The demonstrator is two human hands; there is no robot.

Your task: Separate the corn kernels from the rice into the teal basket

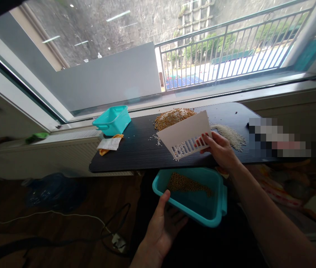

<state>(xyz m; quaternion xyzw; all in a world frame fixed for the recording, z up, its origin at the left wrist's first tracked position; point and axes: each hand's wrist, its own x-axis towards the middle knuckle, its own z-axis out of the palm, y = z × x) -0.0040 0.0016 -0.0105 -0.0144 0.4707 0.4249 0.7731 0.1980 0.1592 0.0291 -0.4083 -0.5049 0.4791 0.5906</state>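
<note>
My left hand (162,223) grips the near left rim of a teal plastic tub (202,208), held below the table's front edge. A layer of yellow-brown grains (187,183) lies in the tub. My right hand (219,149) holds a white slotted plastic tray (184,136) upright on the black tabletop (138,149), its solid face towards the window. Behind the tray sits a heap of the same yellow-brown grains (173,117). A strip of white rice (229,134) lies to the right of it, and a few white grains are scattered left of the tray.
A second teal tub (111,120) stands at the table's back left corner, beside a white packet on an orange cloth (110,144). A radiator (63,149) runs under the window sill. Cables and a plug (117,240) lie on the dark floor, with a blue bag (54,190).
</note>
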